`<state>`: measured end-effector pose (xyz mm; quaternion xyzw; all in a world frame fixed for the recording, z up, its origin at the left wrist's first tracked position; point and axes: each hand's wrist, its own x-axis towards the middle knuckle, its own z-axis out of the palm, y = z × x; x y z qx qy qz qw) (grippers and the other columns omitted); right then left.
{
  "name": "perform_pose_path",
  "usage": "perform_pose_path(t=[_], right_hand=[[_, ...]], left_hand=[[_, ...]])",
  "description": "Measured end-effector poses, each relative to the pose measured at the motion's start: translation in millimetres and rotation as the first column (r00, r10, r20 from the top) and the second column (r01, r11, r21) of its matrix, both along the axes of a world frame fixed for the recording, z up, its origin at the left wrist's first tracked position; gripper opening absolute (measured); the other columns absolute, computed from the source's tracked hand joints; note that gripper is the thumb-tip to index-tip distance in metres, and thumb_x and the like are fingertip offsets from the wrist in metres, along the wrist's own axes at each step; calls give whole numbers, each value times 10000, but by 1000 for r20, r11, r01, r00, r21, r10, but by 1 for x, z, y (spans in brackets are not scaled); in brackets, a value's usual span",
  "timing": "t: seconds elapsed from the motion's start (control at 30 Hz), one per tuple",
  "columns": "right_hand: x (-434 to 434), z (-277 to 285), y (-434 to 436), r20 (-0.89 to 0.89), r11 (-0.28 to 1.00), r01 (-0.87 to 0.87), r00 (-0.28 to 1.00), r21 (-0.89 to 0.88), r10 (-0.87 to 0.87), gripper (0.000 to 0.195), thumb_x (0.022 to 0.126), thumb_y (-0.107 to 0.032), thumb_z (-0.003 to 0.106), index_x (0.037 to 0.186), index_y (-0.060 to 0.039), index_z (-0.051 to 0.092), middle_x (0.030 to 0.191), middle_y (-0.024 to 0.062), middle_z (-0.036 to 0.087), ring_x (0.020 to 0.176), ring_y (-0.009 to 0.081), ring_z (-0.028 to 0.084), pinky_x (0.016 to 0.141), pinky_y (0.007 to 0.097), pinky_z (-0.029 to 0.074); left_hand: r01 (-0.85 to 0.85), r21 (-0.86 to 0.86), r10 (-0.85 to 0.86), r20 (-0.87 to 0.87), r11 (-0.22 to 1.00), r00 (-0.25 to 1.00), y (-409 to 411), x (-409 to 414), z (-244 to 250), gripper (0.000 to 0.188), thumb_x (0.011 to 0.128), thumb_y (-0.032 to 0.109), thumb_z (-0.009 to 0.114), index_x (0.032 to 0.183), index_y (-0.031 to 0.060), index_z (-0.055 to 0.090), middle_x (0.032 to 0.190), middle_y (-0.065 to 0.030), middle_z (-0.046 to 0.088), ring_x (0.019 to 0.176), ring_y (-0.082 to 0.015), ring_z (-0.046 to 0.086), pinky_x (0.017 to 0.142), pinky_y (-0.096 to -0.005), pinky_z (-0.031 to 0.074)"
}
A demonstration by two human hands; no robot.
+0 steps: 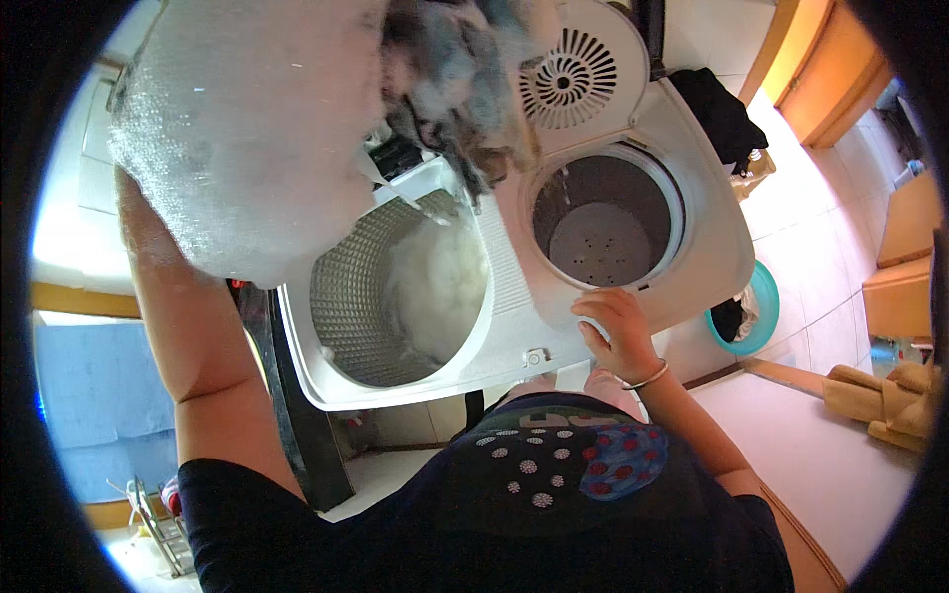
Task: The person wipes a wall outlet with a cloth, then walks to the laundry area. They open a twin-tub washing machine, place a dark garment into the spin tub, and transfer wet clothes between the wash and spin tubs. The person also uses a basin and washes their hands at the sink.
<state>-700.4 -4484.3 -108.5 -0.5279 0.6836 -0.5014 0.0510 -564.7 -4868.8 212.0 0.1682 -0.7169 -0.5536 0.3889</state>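
Note:
A twin-tub washing machine (511, 333) stands before me. Cloudy, sudsy water (437, 289) fills the bottom of its wash tub (348, 319). The spin tub (600, 237) holds no laundry, and its round slotted lid (630, 67) is raised. My left forearm reaches up behind a large whitish, wet-looking mass (245, 133), cloth or foam, which hides my left hand. Beside that mass hangs a blurred bundle of dark and bluish laundry (445, 81). My right hand (615, 330) rests near the front rim of the spin tub, fingers loosely curved and holding nothing.
Black cloth (719, 115) lies over a pale basket (756, 174) to the right. A turquoise basin (764, 311) with dark and white cloth stands on the tiled floor. A dark upright panel (296, 415) borders the machine's left side. Brown fabric (882, 404) lies far right.

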Motion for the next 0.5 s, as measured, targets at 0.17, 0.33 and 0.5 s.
perform_pose_path(t=[0.17, 0.33, 0.5], right_hand=[[-20, 2, 22, -68, 991, 137, 988, 12, -136, 227, 732, -23, 671, 946, -89, 639, 956, 78, 646, 929, 292, 590, 834, 420, 455], [-46, 2, 40, -148, 955, 297, 945, 15, -292, 193, 738, -45, 659, 925, -90, 641, 943, 81, 650, 928, 301, 593, 831, 423, 450], [-58, -8, 44, -240, 923, 383, 899, 29, -365, 244, 693, -84, 693, 931, -111, 645, 876, 52, 645, 854, 269, 603, 772, 402, 463]], left_hand=[[276, 60, -274, -46, 959, 961, 57, -98, -37, 541, 767, 182, 770, 1233, 2, 563, 984, -91, 672, 839, -159, 667, 741, -270, 558], [384, 131, -405, 287, 914, 868, 116, -170, -102, 505, 732, 115, 757, 1197, 0, 597, 983, -71, 679, 850, -151, 658, 763, -274, 544], [508, 55, -435, 600, 860, 671, 157, -209, -199, 517, 658, 72, 718, 1164, 10, 628, 1019, -100, 690, 939, -179, 643, 870, -299, 493]])
